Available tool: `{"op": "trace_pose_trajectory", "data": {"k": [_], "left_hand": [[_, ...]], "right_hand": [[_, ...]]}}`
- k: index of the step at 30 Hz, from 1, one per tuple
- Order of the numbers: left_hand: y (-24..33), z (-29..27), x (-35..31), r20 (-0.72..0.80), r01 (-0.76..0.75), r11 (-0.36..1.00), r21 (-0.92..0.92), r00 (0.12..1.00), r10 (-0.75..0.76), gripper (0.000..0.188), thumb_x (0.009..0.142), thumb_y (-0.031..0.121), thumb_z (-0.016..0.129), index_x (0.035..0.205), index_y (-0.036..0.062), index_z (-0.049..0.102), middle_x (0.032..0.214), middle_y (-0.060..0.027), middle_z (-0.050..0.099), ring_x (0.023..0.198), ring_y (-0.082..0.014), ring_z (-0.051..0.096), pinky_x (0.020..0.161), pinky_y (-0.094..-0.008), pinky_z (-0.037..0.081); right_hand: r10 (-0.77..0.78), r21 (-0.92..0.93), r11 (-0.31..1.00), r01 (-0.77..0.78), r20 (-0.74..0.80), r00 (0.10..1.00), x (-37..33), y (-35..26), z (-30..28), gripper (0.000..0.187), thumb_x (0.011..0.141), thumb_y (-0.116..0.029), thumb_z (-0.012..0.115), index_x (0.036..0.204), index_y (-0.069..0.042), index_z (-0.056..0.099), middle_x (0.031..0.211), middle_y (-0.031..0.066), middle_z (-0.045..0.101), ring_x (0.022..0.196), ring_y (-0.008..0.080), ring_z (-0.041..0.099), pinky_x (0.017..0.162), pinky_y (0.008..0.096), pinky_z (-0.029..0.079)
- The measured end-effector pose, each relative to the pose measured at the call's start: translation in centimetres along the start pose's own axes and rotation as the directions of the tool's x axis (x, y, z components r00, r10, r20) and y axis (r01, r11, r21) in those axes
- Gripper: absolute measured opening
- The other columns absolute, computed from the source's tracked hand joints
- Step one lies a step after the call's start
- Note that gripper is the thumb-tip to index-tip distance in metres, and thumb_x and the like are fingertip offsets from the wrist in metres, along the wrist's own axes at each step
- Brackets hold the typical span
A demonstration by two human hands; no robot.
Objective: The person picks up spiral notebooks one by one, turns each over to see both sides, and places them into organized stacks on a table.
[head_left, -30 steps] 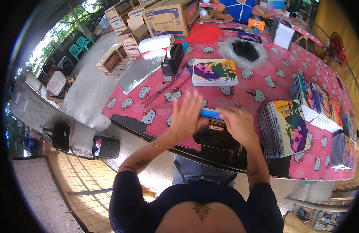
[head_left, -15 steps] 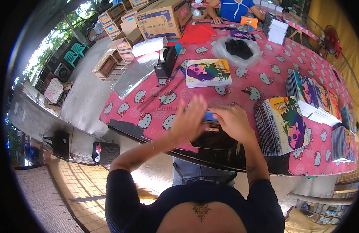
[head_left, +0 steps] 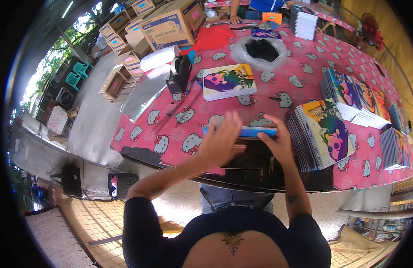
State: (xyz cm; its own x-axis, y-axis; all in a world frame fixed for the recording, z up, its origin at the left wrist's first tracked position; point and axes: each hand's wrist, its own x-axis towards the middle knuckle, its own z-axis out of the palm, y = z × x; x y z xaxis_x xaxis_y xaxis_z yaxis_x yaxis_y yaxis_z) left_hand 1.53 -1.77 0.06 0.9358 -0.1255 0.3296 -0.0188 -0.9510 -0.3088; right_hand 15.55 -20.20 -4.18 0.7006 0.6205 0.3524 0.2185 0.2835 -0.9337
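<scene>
At the table's near edge lies a long blue bar (head_left: pixel 255 131), in front of a dark, glossy strip (head_left: pixel 255 154) of the tabletop. I cannot make out what the bar belongs to. My left hand (head_left: pixel 221 140) passes over the bar's left part, its fingers stretched out and slightly blurred. Around the right end is my right hand (head_left: pixel 279 142), thumb and forefinger spread, the thumb touching or close to the bar. Beyond them sits a stack of unbound notebooks (head_left: pixel 229 82) with a colourful cover. A pile of spiral notebooks (head_left: pixel 325 134) stands beside my right hand.
Thin plastic coils (head_left: pixel 173 111) lie on the pink patterned tablecloth (head_left: pixel 296 96). A black tape dispenser (head_left: pixel 179 76), a plastic bag (head_left: pixel 260 53) with dark contents, and more notebooks (head_left: pixel 356 100) are around. Cartons (head_left: pixel 173 27) stand at far left; another person's hand (head_left: pixel 234 19) rests opposite.
My hands have moved apart, and more of the blue bar shows between them. The right hand's fingers have spread. The whole view has shifted slightly.
</scene>
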Motion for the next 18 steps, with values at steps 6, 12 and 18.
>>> {"op": "trace_pose_trajectory", "data": {"k": [6, 12, 18], "left_hand": [[-1.2, -0.6, 1.3, -0.072, 0.071, 0.991, 0.113, 0.995, -0.064, 0.099, 0.077, 0.061, 0.072, 0.147, -0.0021, 0.04, 0.151, -0.0235, 0.043, 0.142, -0.0348, 0.041, 0.114, -0.0623, 0.029], [-1.4, -1.2, 2.7, -0.111, 0.194, 0.964, 0.18, 0.978, -0.176, 0.103, 0.076, 0.063, 0.072, 0.148, -0.0024, 0.038, 0.152, -0.0243, 0.042, 0.143, -0.0344, 0.041, 0.112, -0.064, 0.031], [0.2, -1.6, 2.5, 0.026, 0.065, 0.992, 0.11, 0.997, -0.068, 0.101, 0.08, 0.064, 0.068, 0.149, -0.0041, 0.037, 0.154, -0.0264, 0.04, 0.145, -0.0391, 0.038, 0.113, -0.064, 0.028]], "right_hand": [[0.006, 0.038, 0.999, -0.005, -0.029, 1.0, -0.1, 1.2, 1.8, 0.051, 0.091, 0.002, 0.073, 0.137, -0.004, 0.052, 0.1, 0.0052, 0.064, 0.095, 0.0105, 0.063, 0.085, 0.0248, 0.05], [0.015, 0.095, 0.995, -0.012, -0.027, 1.0, -0.1, 0.6, 2.4, 0.048, 0.093, 0.001, 0.071, 0.137, -0.004, 0.05, 0.102, 0.007, 0.065, 0.096, 0.0109, 0.063, 0.085, 0.0254, 0.05], [0.041, 0.03, 0.999, -0.044, 0.111, 0.993, -0.4, 1.0, 1.0, 0.033, 0.098, -0.006, 0.067, 0.13, -0.001, 0.061, 0.108, 0.0041, 0.068, 0.097, 0.0087, 0.062, 0.084, 0.0245, 0.049]]}}
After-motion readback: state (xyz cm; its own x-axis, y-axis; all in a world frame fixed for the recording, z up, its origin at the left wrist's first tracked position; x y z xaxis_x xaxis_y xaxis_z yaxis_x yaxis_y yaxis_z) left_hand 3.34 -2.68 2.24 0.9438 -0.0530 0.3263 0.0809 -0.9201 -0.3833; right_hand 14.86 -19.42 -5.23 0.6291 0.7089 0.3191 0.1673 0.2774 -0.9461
